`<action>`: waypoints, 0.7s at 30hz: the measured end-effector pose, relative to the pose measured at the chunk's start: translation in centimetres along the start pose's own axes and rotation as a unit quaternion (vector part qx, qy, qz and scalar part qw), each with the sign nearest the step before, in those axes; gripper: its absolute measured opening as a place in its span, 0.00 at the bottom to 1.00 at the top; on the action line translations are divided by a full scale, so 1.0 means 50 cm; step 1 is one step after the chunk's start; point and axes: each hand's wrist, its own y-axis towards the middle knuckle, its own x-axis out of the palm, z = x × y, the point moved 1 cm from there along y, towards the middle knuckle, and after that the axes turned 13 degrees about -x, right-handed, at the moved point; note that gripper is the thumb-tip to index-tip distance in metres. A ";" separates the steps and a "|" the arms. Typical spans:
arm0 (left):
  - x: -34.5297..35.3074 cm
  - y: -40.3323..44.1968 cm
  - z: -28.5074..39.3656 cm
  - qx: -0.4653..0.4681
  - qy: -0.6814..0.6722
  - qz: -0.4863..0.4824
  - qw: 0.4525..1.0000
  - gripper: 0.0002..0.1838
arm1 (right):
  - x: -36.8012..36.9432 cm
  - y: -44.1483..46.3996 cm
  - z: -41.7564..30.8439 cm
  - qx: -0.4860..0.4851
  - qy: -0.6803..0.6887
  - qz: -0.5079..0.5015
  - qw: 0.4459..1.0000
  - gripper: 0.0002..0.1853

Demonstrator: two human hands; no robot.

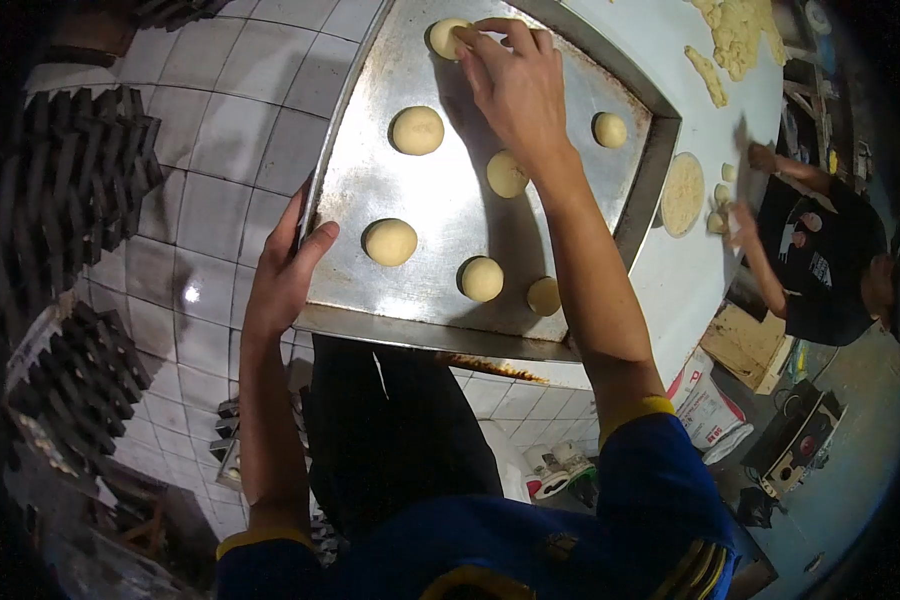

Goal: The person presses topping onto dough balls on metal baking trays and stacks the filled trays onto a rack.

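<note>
A metal baking tray (370,180) with raised sides tilts across the view in front of me. Several pale, round dough balls (418,131) are spaced out on it. My left hand (292,262) grips the tray's near left edge, thumb over the rim and fingers on the outer side. At the far end, my right hand (520,85) has its fingertips closed on another dough ball (448,38), which appears to touch the tray. My right forearm passes above the tray and partly covers a dough ball (544,296) near the front edge.
To the right is a white table (685,285) with a large dough mass (735,40) and a round pan of crumbs (682,195). A co-worker (820,250) in a black shirt handles small pieces there. Dark stacked racks (80,170) stand left on the tiled floor (225,120).
</note>
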 end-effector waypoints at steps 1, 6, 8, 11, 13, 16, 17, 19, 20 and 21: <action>0.000 0.001 -0.003 0.002 -0.011 -0.010 1.000 0.34 | -0.008 -0.008 -0.010 -0.001 0.000 -0.010 1.000 0.18; -0.002 0.003 -0.002 0.010 0.004 -0.009 1.000 0.36 | -0.004 -0.039 -0.020 -0.057 0.005 -0.028 0.998 0.26; 0.001 0.004 0.000 0.006 0.017 0.001 1.000 0.36 | -0.006 -0.041 -0.011 -0.046 0.039 -0.034 0.998 0.28; -0.002 0.009 -0.008 0.011 0.024 -0.009 1.000 0.39 | 0.054 -0.006 0.009 -0.053 0.010 0.038 0.998 0.26; -0.001 0.009 -0.020 0.018 -0.024 -0.008 1.000 0.39 | 0.175 0.018 0.030 -0.140 -0.075 0.371 0.915 0.17; 0.003 0.005 -0.024 0.017 -0.022 0.024 0.999 0.38 | 0.058 0.000 -0.014 -0.055 -0.029 0.335 0.940 0.18; 0.004 0.002 -0.017 0.019 -0.018 0.021 0.999 0.38 | 0.002 -0.008 -0.020 -0.016 -0.006 0.286 0.958 0.18; 0.007 -0.007 -0.003 -0.004 -0.017 0.013 1.000 0.37 | -0.111 -0.073 0.077 0.058 0.162 0.055 0.984 0.26; 0.007 -0.007 -0.002 -0.002 -0.016 0.008 1.000 0.37 | -0.149 -0.113 0.125 0.132 0.141 0.087 0.977 0.25; 0.005 -0.005 -0.003 -0.002 -0.012 0.011 1.000 0.37 | -0.184 -0.161 0.172 0.205 0.116 0.118 0.965 0.25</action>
